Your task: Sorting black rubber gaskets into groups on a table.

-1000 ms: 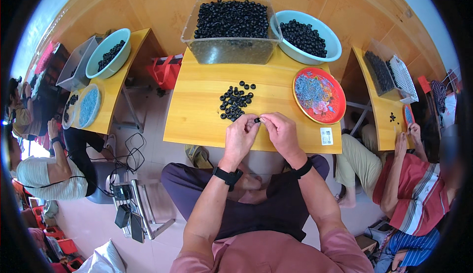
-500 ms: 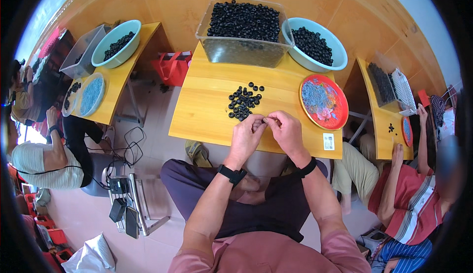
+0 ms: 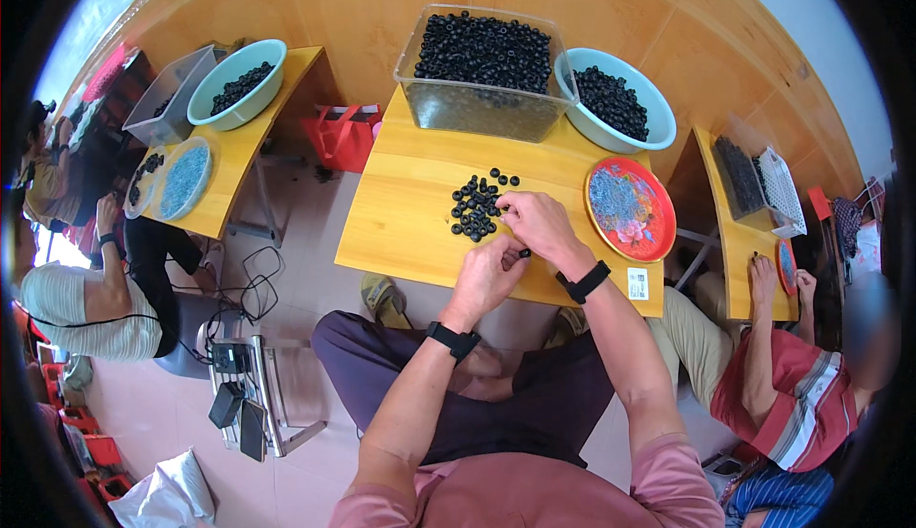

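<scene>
My left hand point(image 3: 489, 278) is closed at the table's front edge, with a small round black part point(image 3: 525, 253) pinched at its fingertips. Just above it, my right hand point(image 3: 540, 228) reaches over to the right side of a loose pile of black round parts point(image 3: 474, 206), some showing a hole in the middle. Its thumb and fingertips are pressed together at the pile; whatever they hold is hidden. Right of the hands lies a red flowered tray point(image 3: 658, 206) carrying a heap of small pale-blue, thin pieces point(image 3: 615, 194).
A clear bin point(image 3: 477, 113) of black parts stands at the table's back, beside a light-blue basin point(image 3: 660, 118) of more. A white label point(image 3: 637, 283) sits on the front right corner. People work at side tables left and right. A red bag point(image 3: 342, 139) stands behind left.
My hands have parted: the right moved up and left to the pile, while the left stayed low with the black part. The view shifted slightly. At right, the neighbour's raised hand came down.
</scene>
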### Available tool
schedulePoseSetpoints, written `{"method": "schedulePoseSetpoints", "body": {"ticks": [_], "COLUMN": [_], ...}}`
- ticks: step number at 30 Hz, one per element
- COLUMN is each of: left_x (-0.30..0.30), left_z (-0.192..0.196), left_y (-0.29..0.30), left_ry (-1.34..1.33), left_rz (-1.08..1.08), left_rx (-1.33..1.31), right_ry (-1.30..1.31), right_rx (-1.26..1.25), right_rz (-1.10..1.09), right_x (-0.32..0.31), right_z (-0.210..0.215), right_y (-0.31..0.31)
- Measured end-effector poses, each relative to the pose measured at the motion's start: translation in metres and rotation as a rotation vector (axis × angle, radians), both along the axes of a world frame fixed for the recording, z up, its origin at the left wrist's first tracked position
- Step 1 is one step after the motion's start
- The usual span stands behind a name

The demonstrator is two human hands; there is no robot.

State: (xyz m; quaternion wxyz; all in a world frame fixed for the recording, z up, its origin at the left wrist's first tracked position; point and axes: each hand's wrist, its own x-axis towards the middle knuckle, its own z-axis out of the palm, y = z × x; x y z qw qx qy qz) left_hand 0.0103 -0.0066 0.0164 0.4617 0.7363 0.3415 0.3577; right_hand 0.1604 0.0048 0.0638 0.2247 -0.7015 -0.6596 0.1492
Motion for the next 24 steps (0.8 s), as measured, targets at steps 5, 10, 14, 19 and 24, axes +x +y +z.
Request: {"method": "schedulePoseSetpoints", "body": {"ticks": [5, 10, 14, 19, 24], "left_x": [0.0, 0.0, 0.002, 0.0, 0.004], "left_z": [0.0, 0.001, 0.001, 0.007, 0.002], "left_y": [-0.001, -0.001, 0.0, -0.002, -0.001], "left_ry": [-0.044, -0.03, -0.035, -0.017, -0.011], "left_rz": [-0.007, -0.011, -0.003, -0.013, 0.012], "left_rx": [0.014, -0.006, -0.019, -0.076, -0.089], "right_ry": [-0.085, -0.063, -0.047, -0.004, 0.017], "right_rx": [0.019, -0.089, 0.006, 0.025, 0.166], "right_rz": [0.025, 0.047, 0.079, 0.07, 0.085], "right_x": [0.004, 0.018, 0.021, 0.022, 0.03], "right_z": [-0.006, -0.005, -0.009, -0.013, -0.019], "right_y": [0.003, -0.007, -0.015, -0.015, -0.021]}}
